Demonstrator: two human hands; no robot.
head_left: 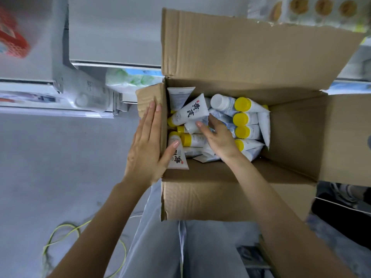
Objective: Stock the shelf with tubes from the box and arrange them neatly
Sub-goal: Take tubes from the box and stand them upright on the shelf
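An open cardboard box (pixel 230 199) stands in front of me, holding several white tubes with yellow caps (pixel 244 119) in a loose pile. One tube with black characters (pixel 190 112) lies on top at the left. My left hand (pixel 147 143) lies flat with straight fingers on the box's left flap (pixel 149 93), its thumb inside the box touching a tube (pixel 178 159). My right hand (pixel 217 135) reaches into the pile, thumb and bent fingers closing around a white tube (pixel 191 127). The white shelf (pixel 112 64) is at the upper left.
Packaged goods (pixel 128 78) lie on the lower shelf level beside the box. Red packs (pixel 12 39) sit at far left, and wrapped round items (pixel 313 9) at top right. A yellow-green cable (pixel 60 233) loops on the grey floor. Dark bags (pixel 345 213) are at the right.
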